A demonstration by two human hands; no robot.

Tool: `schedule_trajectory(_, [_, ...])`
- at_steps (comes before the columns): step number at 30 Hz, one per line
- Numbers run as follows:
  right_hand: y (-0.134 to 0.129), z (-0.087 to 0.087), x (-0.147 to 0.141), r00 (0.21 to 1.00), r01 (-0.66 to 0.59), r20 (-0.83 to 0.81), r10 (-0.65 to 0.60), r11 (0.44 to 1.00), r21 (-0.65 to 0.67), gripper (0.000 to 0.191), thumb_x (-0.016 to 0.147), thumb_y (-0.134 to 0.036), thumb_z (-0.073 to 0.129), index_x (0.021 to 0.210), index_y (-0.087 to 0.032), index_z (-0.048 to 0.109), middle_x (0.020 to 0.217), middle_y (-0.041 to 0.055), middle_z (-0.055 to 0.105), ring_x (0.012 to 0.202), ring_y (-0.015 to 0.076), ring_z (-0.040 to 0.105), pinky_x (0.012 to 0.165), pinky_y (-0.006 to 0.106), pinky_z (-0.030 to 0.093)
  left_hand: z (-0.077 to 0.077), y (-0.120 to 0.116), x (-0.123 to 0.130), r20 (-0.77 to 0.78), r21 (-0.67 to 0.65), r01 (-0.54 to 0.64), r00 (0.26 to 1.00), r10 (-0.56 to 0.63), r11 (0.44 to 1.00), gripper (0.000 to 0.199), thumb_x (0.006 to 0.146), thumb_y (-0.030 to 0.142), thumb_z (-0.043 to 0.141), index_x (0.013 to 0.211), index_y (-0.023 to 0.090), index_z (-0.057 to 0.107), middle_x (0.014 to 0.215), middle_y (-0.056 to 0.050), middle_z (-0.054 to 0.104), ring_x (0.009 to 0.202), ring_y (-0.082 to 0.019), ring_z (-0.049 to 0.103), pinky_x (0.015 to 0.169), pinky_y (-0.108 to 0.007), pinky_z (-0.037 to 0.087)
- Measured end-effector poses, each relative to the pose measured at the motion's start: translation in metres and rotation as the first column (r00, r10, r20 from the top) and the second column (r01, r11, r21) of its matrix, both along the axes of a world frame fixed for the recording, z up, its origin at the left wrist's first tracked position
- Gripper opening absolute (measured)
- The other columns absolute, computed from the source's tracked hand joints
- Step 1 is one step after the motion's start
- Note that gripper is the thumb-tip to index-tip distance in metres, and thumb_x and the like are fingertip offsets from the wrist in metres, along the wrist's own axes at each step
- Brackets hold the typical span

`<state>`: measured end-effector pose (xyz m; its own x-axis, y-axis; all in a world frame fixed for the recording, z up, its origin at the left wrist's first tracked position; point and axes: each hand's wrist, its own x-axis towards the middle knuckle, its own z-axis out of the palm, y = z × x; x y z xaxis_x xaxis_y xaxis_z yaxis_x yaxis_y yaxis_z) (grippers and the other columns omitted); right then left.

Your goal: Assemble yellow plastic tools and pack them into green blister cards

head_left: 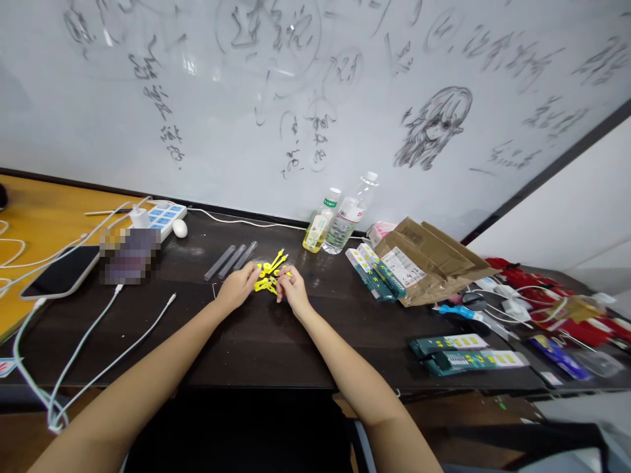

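Small yellow plastic pieces lie in a loose cluster on the dark table, between my two hands. My left hand rests at the cluster's left edge, its fingers bent and pressed together. On the other side, my right hand has its fingers curled inward beside the yellow pieces. Whatever either hand pinches is too small or hidden to name. Clear plastic tubes lie side by side just behind my left hand.
Behind my hands stand a drink bottle and a water bottle. Green-and-white boxes and a brown cardboard package lie rightward. To the left are a phone, white cables and a power strip. A whiteboard rises behind.
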<state>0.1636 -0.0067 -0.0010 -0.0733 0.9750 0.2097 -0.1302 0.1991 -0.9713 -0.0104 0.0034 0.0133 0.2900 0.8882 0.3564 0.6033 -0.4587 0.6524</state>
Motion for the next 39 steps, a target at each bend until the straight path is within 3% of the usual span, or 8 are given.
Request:
schedule_trajectory(6, [-0.001,-0.004,-0.002,0.992,-0.051,0.111,0.058,0.996,-0.07,0.014,0.071,-0.025,0.046,0.085,-0.02,0.045,0.059,-0.0073,0.057,0.04,0.0059,0.049,0.036,0.016,0.042,0.0,0.002,-0.001,0.173,-0.101,-0.044,0.983,0.061,0.994,0.034,0.093,0.046,0.028,0.106,0.02,0.046,0.066,0.004,0.059,0.04,-0.01,0.05,0.051,-0.024,0.039])
schedule_trajectory(11, [-0.013,0.0,-0.008,0.954,-0.182,0.235,0.184,0.983,-0.032,0.014,0.08,-0.031,0.049,0.088,-0.02,0.049,0.066,-0.0056,0.056,0.048,0.0058,0.052,0.043,0.016,0.045,0.002,-0.001,-0.001,0.048,-0.066,-0.002,0.999,0.005,0.998,0.036,0.093,0.046,0.028,0.111,0.02,0.046,0.064,0.004,0.061,0.043,-0.012,0.054,0.056,-0.025,0.04])
schedule_trajectory(15, [-0.02,0.0,-0.011,0.921,-0.185,0.355,0.161,0.982,0.034,0.021,0.085,-0.041,0.051,0.082,-0.021,0.047,0.057,-0.0074,0.05,0.044,0.0061,0.048,0.042,0.016,0.041,0.005,-0.005,0.0,-0.12,0.007,0.05,0.992,-0.049,0.999,0.037,0.093,0.047,0.031,0.113,0.022,0.049,0.079,0.0,0.067,0.06,-0.016,0.063,0.06,-0.025,0.041])
schedule_trajectory(20, [-0.017,-0.005,-0.012,0.92,-0.223,0.333,0.209,0.975,0.004,0.031,0.089,-0.045,0.044,0.071,-0.02,0.044,0.045,-0.0094,0.044,0.033,0.0046,0.04,0.036,0.015,0.032,0.01,-0.009,0.001,-0.231,0.054,0.071,0.971,-0.057,0.996,0.037,0.094,0.038,0.029,0.119,0.022,0.052,0.084,-0.003,0.07,0.074,-0.019,0.067,0.065,-0.025,0.043])
schedule_trajectory(27, [-0.007,-0.005,-0.01,0.988,-0.14,0.027,0.15,0.963,-0.229,0.036,0.082,-0.056,0.049,0.076,-0.02,0.044,0.043,-0.0084,0.049,0.032,0.0074,0.043,0.029,0.015,0.028,0.008,-0.004,0.0,0.231,0.331,-0.179,0.967,0.105,0.927,0.039,0.091,0.034,0.042,0.126,0.017,0.044,0.124,-0.012,0.057,0.118,-0.022,0.053,0.1,-0.037,0.04])
schedule_trajectory(30, [-0.007,0.0,-0.01,0.98,-0.17,-0.147,0.133,0.944,-0.281,0.036,0.081,-0.055,0.051,0.078,-0.02,0.044,0.049,-0.0067,0.05,0.037,0.0085,0.047,0.031,0.017,0.034,-0.002,0.008,0.002,0.509,0.183,-0.269,0.849,0.143,0.946,0.043,0.089,0.035,0.045,0.128,0.017,0.039,0.123,-0.014,0.055,0.11,-0.02,0.057,0.094,-0.038,0.046])
schedule_trajectory(35, [-0.013,0.002,-0.013,0.951,-0.274,-0.217,0.218,0.921,-0.276,0.035,0.082,-0.055,0.052,0.08,-0.021,0.044,0.054,-0.0056,0.051,0.041,0.0092,0.048,0.033,0.018,0.036,-0.009,0.013,0.007,0.626,-0.083,0.032,0.779,0.028,0.996,0.042,0.084,0.044,0.05,0.115,0.016,0.051,0.1,-0.009,0.065,0.085,-0.017,0.065,0.069,-0.028,0.054])
schedule_trajectory(39, [-0.014,0.002,-0.016,0.927,-0.366,-0.193,0.32,0.883,-0.293,0.034,0.086,-0.053,0.043,0.083,-0.019,0.046,0.054,-0.0037,0.053,0.04,0.01,0.049,0.032,0.018,0.036,-0.001,0.004,0.012,0.663,-0.092,0.06,0.749,0.016,0.994,0.039,0.083,0.046,0.052,0.105,0.014,0.058,0.089,-0.007,0.066,0.078,-0.016,0.064,0.061,-0.024,0.053])
